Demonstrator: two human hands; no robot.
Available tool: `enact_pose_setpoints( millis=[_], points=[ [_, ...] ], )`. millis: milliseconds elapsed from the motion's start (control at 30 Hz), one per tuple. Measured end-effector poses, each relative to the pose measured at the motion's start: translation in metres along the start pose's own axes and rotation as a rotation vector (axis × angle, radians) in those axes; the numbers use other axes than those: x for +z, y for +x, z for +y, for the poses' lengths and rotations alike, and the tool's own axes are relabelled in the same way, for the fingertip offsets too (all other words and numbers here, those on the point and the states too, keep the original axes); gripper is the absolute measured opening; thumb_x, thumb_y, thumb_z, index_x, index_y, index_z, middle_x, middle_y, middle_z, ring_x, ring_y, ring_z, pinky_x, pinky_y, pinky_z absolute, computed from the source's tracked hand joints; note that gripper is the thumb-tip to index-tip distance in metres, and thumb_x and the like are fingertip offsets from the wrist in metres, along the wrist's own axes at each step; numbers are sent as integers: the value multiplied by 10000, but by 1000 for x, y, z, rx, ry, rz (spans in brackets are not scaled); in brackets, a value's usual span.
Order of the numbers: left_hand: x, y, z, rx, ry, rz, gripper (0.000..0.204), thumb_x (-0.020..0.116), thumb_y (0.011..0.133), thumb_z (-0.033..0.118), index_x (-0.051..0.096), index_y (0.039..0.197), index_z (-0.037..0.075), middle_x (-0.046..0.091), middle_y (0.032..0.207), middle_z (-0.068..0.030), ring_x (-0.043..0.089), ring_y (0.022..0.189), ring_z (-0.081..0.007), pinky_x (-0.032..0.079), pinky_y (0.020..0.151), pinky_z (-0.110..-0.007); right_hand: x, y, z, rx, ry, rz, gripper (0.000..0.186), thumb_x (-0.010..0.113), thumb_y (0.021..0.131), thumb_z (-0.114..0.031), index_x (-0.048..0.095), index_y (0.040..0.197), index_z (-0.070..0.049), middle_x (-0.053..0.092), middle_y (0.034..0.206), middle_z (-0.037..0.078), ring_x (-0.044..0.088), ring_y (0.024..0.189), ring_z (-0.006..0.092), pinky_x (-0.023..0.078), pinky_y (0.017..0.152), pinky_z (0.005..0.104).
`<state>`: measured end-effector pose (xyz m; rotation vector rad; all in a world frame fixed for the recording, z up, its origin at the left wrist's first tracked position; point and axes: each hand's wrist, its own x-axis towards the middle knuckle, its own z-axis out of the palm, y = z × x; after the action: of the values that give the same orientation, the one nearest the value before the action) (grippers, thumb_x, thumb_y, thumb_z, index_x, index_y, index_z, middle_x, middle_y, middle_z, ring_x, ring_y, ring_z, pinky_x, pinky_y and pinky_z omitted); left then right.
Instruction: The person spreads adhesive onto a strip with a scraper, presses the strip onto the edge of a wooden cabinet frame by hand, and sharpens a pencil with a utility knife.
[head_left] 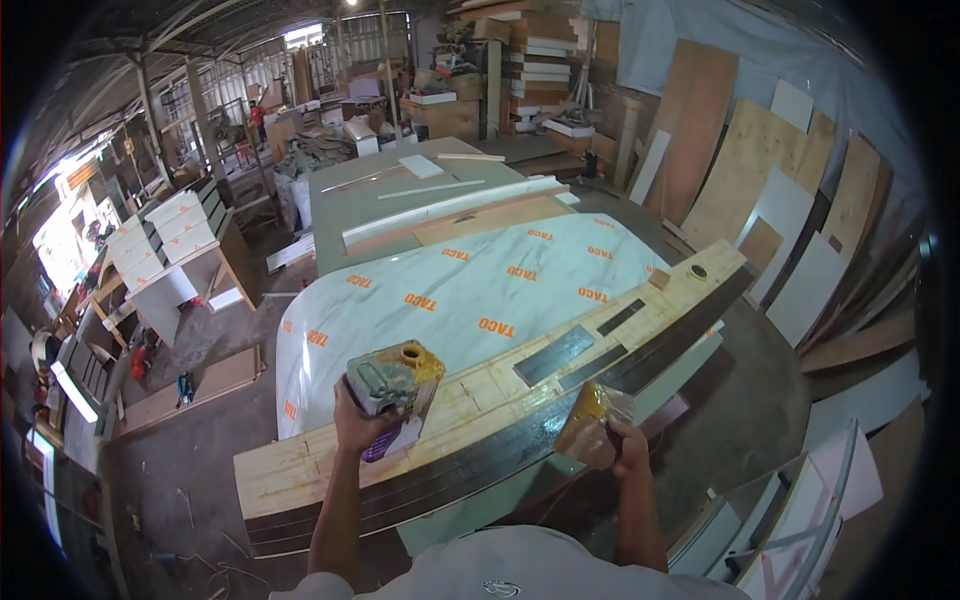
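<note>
My left hand [357, 424] grips a rectangular metal can [376, 384] by its side, above the near left part of a long wooden panel. Amber, glue-like drips coat the can's top around its round opening. In my right hand [630, 447] is a flat brown spreader [597, 425], its upper part smeared with the same amber stuff. The spreader is over the panel's near edge; I cannot tell whether it touches. The long wooden panel [290, 462] has a pale top with dark cut-outs and a dark front face [480, 440], wet and shiny near the middle.
Under and beyond the panel lies a large white marble-patterned sheet [390, 320] with orange print. A grey-topped table [350, 210] stands behind it, with strips on it. Boards [700, 130] lean along the right wall. White drawer units [175, 240] stand at the left.
</note>
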<state>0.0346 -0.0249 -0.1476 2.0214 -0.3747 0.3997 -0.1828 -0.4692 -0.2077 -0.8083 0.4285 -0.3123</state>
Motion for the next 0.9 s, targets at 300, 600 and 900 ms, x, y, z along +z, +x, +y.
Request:
enact_pose_setpoints(
  millis=[300,600,900],
  points=[
    [27,30,83,8,319,-269,1063,935,446,366,470,1314,-34,553,1230,-227,559,1173,-397,473,997,-454,21,1,2,-2,-51,7,335,614,934,-117,618,1237,25,675,1110,87,679,941,210,540,864,347],
    [54,75,117,258,437,-565,1091,906,442,276,456,1365,-92,577,1265,-267,568,1212,-370,443,1033,-402,49,15,-8,-51,-393,152,340,653,946,-197,638,1211,15,695,1041,52,671,901,155,530,854,315],
    [66,45,140,215,528,-789,1104,932,445,260,444,1396,-15,576,1224,-216,559,1178,-396,461,1011,-432,16,18,11,0,-268,65,318,675,941,-210,670,1157,24,698,1065,68,660,957,151,507,864,292]
  ],
)
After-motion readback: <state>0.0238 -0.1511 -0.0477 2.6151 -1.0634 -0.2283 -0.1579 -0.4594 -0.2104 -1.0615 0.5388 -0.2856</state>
